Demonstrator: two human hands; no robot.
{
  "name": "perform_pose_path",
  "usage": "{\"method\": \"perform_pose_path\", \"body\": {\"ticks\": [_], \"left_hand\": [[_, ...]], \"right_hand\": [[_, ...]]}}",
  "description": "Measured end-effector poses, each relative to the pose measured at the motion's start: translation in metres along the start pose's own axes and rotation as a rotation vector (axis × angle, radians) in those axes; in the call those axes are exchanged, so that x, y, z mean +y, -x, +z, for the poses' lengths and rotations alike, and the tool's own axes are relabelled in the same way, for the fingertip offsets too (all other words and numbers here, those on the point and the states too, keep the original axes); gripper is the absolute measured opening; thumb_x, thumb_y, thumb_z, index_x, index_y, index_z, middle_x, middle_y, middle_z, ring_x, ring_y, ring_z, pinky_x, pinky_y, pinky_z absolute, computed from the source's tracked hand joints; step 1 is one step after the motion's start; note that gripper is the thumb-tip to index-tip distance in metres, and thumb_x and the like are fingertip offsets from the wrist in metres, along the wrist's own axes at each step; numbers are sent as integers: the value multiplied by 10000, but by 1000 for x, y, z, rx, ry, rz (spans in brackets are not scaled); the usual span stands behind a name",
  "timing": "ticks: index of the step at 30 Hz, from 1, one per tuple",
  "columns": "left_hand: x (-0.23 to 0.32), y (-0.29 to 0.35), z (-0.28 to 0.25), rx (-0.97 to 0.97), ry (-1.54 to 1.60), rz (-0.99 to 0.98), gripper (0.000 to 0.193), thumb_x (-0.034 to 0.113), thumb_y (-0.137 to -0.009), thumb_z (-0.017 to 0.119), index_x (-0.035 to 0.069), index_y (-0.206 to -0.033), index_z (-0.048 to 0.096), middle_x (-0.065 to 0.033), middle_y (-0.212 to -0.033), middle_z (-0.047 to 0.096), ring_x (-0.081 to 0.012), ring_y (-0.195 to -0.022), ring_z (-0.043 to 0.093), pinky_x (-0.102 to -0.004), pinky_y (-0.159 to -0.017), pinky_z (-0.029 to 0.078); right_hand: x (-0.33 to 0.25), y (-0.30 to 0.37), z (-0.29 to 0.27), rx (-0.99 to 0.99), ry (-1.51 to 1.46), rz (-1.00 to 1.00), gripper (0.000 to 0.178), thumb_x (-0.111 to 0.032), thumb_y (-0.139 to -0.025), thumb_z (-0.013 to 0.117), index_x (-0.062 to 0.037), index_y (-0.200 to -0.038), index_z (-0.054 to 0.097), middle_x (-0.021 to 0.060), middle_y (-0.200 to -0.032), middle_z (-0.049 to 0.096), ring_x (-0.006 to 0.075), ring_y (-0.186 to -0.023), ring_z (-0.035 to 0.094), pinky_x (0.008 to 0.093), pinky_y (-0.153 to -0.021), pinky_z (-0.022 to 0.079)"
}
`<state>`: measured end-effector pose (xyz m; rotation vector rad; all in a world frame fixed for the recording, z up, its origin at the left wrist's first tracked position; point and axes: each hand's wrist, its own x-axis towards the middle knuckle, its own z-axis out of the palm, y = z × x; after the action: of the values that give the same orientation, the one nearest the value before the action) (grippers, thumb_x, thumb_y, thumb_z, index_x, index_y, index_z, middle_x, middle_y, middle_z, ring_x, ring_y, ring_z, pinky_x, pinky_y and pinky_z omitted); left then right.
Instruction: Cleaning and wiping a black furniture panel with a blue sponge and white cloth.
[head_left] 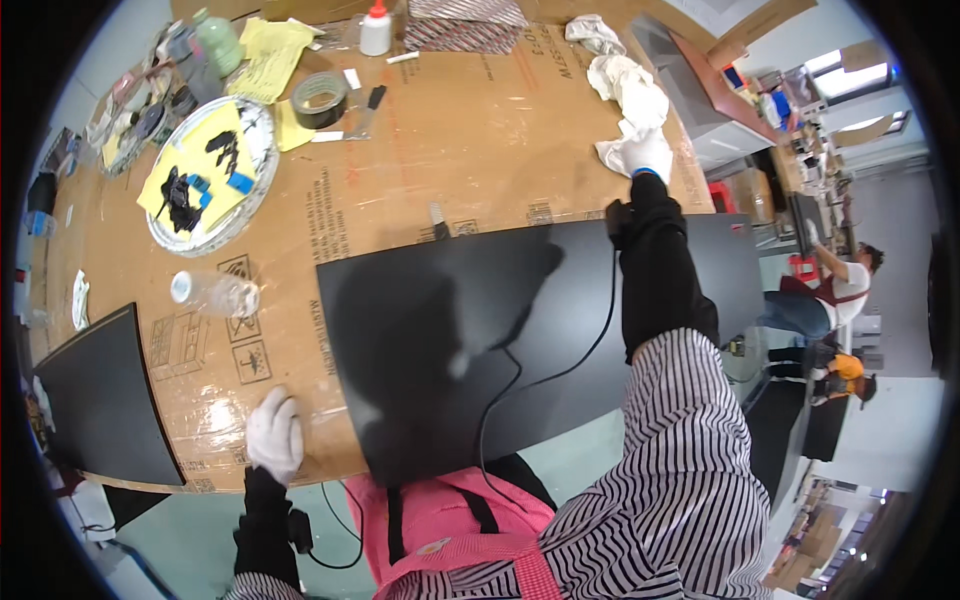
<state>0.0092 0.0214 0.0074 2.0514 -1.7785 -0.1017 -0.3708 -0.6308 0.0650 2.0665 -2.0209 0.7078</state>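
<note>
The table [450, 140] is the largest thing; it carries both hands and everything named below. Next comes the large black panel [560, 320], which lies flat between the two hands, and the right forearm passes over it. The smaller black panel [105, 405] lies to the left of the left hand. A white cloth [628, 90], crumpled, is at the right hand and stretches beyond it. Ahead of the left hand, to its left, is a round tray [263, 170] with yellow paper. The right hand [647, 153], gloved, touches the cloth; I cannot tell how firmly its fingers close. The left hand [275, 435], also gloved, rests near the table edge, fingers half bent; its palm is hidden. Smallest, a clear container [215, 294] lies ahead of it.
</note>
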Motion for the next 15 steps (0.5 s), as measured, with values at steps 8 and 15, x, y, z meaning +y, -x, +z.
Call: {"method": "perform_pose_path", "body": {"ticks": [8,15], "left_hand": [[77,212,11,46,13,-936,377,127,-1023,606,-17,-1370,585,-260,-1598,444,-436,-1436,482,-506,-1188,405],[106,229,-33,-261,-454,-723,283,166,-1022,628,-2,-1249,639,-314,-1581,446,-477,-1416,488,-500,-1167,425]], "right_hand": [[207,-110,92,59,-27,-381,871,-436,-857,781,20,-1509,428,290,-1448,598,427,-1303,629,483,-1091,513],[165,-57,72,-547,-41,-253,544,-394,-883,764,-14,-1270,724,216,-1282,742,435,-1160,718,473,-961,581]]}}
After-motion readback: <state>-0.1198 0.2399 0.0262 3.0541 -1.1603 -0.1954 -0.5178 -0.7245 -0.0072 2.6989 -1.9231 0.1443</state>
